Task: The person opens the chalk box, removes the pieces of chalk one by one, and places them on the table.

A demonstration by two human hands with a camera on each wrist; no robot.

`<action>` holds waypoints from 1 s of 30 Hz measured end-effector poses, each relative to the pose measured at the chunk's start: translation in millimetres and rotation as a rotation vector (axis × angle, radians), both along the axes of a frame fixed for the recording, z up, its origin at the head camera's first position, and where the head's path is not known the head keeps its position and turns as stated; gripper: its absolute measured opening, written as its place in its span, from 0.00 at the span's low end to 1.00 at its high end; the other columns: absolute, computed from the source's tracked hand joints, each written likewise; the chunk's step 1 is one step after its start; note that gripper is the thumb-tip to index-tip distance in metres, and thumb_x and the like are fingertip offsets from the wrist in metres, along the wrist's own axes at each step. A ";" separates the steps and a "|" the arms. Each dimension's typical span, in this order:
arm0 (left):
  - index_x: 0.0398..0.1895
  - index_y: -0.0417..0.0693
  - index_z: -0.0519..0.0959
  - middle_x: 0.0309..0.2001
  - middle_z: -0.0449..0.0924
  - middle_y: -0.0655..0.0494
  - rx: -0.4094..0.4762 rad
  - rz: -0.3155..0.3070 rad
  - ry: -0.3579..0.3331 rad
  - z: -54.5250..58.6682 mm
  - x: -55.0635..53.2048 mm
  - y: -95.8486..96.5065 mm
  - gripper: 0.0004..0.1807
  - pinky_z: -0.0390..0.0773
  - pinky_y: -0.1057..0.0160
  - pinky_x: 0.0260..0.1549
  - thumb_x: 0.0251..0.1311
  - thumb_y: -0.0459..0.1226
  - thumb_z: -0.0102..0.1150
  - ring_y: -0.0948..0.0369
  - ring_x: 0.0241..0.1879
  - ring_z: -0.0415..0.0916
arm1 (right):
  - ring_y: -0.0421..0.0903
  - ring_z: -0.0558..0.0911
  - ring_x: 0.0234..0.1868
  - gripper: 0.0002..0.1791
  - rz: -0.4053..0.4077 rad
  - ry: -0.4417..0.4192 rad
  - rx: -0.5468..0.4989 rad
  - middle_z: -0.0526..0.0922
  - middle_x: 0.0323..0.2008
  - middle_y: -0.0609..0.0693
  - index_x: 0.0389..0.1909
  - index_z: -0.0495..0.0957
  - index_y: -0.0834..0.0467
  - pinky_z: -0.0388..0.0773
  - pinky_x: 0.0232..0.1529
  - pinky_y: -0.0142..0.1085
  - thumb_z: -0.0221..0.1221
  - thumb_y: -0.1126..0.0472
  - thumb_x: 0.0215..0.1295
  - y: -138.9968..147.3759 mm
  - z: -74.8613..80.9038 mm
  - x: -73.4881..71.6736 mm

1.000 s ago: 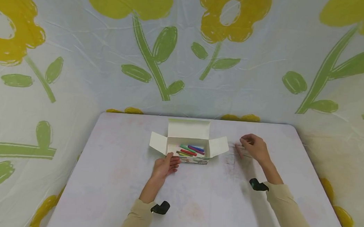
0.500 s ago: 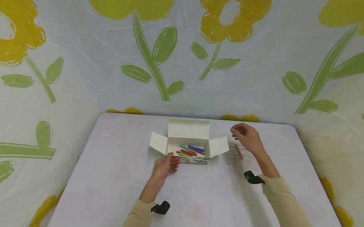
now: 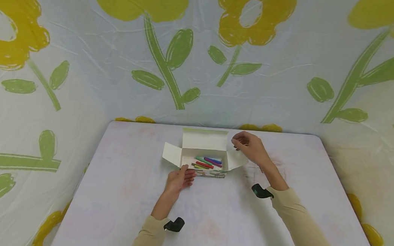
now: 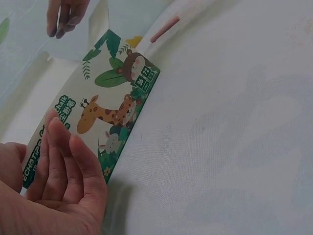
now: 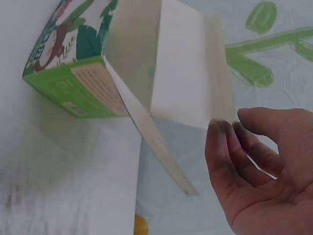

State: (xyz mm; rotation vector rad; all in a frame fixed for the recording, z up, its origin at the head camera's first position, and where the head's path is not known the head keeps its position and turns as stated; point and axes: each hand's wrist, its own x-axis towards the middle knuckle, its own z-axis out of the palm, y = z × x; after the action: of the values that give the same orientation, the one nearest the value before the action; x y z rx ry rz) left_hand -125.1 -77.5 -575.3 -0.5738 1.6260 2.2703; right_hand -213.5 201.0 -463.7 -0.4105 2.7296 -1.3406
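Observation:
A chalk box (image 3: 214, 174) with jungle-animal prints stands on the table, lid and side flaps folded out. Inside lie several coloured chalk sticks (image 3: 204, 164) in green, red, blue and purple. My left hand (image 3: 177, 181) grips the box's front wall at its left end, thumb over the rim and fingers against the printed face. Above the right flap (image 3: 238, 160) hovers my right hand (image 3: 251, 146). Its fingers are loosely bent, dark smudges on the tips, and the right wrist view shows nothing between thumb and fingers. A reddish-brown chalk stick (image 4: 165, 29) lies right of the box.
Dark chalk smudges mark the white table (image 3: 208, 214) under the right forearm. A flower-printed cloth (image 3: 194, 55) hangs behind and at both sides. The raised lid (image 3: 205, 140) stands at the box's far side.
My right hand has moved left from beside the loose chalk stick to over the box's right flap, its forearm now covering most of that stick in the head view. The left hand keeps its place.

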 end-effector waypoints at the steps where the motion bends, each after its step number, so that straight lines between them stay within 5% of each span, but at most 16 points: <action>1: 0.50 0.28 0.82 0.36 0.88 0.51 0.002 0.000 0.003 -0.1 -0.2 0.1 0.25 0.83 0.67 0.32 0.78 0.46 0.51 0.64 0.31 0.82 | 0.55 0.86 0.41 0.13 0.009 0.001 -0.001 0.86 0.42 0.61 0.51 0.80 0.65 0.82 0.41 0.35 0.60 0.59 0.76 -3.3 -1.0 0.0; 7: 0.50 0.27 0.82 0.36 0.88 0.50 -0.001 0.006 0.009 0.2 -1.3 -0.3 0.25 0.82 0.68 0.31 0.78 0.46 0.51 0.65 0.31 0.81 | 0.54 0.86 0.41 0.10 0.100 0.022 -0.017 0.87 0.39 0.58 0.49 0.82 0.65 0.83 0.40 0.35 0.62 0.62 0.73 -22.4 -8.4 0.3; 17: 0.47 0.30 0.83 0.34 0.88 0.52 -0.005 0.002 0.011 -2.3 -4.9 -0.2 0.24 0.82 0.69 0.31 0.77 0.46 0.52 0.65 0.30 0.81 | 0.54 0.86 0.43 0.08 0.241 0.059 -0.010 0.87 0.39 0.56 0.47 0.82 0.66 0.83 0.49 0.50 0.64 0.67 0.71 -50.3 -31.4 0.4; 30: 0.45 0.29 0.83 0.33 0.88 0.51 -0.013 0.005 0.018 -0.8 -4.8 0.0 0.24 0.81 0.69 0.29 0.77 0.45 0.52 0.66 0.28 0.81 | 0.50 0.85 0.41 0.11 0.442 0.014 0.119 0.86 0.39 0.57 0.47 0.80 0.71 0.83 0.44 0.42 0.64 0.67 0.70 -72.3 -56.6 -0.9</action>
State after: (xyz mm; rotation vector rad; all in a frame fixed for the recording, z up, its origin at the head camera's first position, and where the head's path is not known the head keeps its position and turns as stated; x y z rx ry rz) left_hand -129.8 -77.6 -576.1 -0.5635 1.6505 2.2766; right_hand -214.4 128.7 -520.2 -0.9447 2.5022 -1.0550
